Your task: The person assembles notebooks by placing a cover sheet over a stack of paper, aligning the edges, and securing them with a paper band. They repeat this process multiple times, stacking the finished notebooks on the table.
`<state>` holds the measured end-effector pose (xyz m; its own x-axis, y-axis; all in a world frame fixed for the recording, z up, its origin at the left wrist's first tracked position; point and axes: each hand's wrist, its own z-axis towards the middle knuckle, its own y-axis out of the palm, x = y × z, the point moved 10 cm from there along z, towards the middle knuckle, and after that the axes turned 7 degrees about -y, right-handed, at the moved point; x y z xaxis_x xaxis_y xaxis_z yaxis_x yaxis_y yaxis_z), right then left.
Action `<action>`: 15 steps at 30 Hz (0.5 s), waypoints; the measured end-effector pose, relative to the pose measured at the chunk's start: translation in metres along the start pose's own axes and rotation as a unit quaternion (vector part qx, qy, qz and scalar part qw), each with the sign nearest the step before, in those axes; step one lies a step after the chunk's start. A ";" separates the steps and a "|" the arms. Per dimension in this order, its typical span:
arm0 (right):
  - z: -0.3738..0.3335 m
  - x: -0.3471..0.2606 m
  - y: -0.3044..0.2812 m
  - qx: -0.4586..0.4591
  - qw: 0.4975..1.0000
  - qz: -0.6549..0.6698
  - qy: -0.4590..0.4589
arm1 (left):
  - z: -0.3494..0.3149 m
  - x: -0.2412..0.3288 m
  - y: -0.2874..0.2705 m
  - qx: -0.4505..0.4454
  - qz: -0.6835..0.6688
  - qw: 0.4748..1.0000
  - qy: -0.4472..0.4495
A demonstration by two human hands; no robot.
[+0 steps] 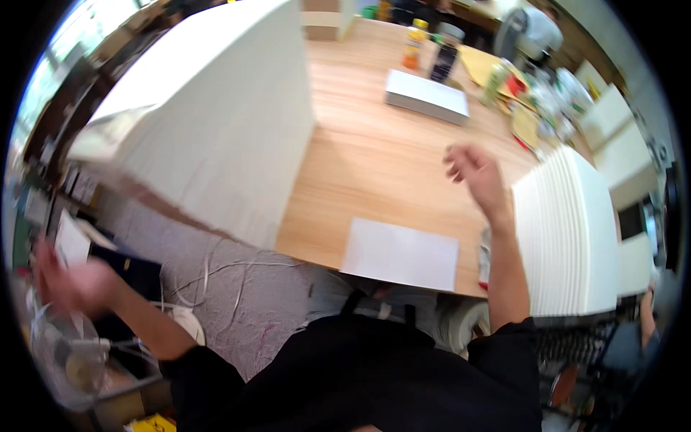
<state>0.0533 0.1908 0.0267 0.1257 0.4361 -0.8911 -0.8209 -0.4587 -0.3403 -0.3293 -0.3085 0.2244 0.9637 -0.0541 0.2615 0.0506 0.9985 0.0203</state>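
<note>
My right hand (476,176) is raised over the wooden table (374,173), fingers loosely curled and a little apart, with nothing seen in them. Below it, at the table's near edge, lies a white rectangular sheet (402,252). Out to the far left, away from the table, my left hand (79,281) is smeared by motion, so its fingers cannot be read. It is nearest to a clear plastic container (65,349) and some dark blue material (133,277). A tall white stack (216,137) fills the table's left side. Close to my right forearm stands another white stack (558,237) with layered edges.
Farther back on the table are a flat white stack (426,93), a yellow-capped bottle (414,45), a dark bottle (444,61) and plastic bags (558,101). Loose white cables (237,277) run across the floor. One person (541,32) sits at the far right.
</note>
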 end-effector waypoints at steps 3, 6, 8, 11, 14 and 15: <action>-0.078 0.067 -0.015 -0.046 0.977 -0.201 0.056 | -0.136 0.133 0.114 -0.339 -0.194 0.919 0.062; -0.129 0.074 -0.001 -0.092 0.955 -0.279 -0.036 | -0.274 0.134 0.238 -0.602 -0.112 0.786 -0.082; -0.157 0.069 0.006 -0.089 0.940 -0.318 -0.084 | -0.324 0.127 0.270 -0.629 -0.068 0.769 -0.092; -0.169 0.057 0.014 -0.070 0.947 -0.304 -0.077 | -0.354 0.117 0.285 -0.652 0.006 0.756 -0.054; -0.180 0.056 0.015 -0.033 0.939 -0.331 -0.087 | -0.366 0.117 0.284 -0.676 0.020 0.735 -0.051; -0.183 0.055 0.015 -0.028 0.939 -0.330 -0.091 | -0.365 0.119 0.283 -0.676 0.020 0.734 -0.055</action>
<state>0.1492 0.0662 -0.0820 0.4952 0.7625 -0.4164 -0.5672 -0.0793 -0.8198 -0.1051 -0.0304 -0.0907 0.9483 0.0489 0.3135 0.3086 0.0877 -0.9472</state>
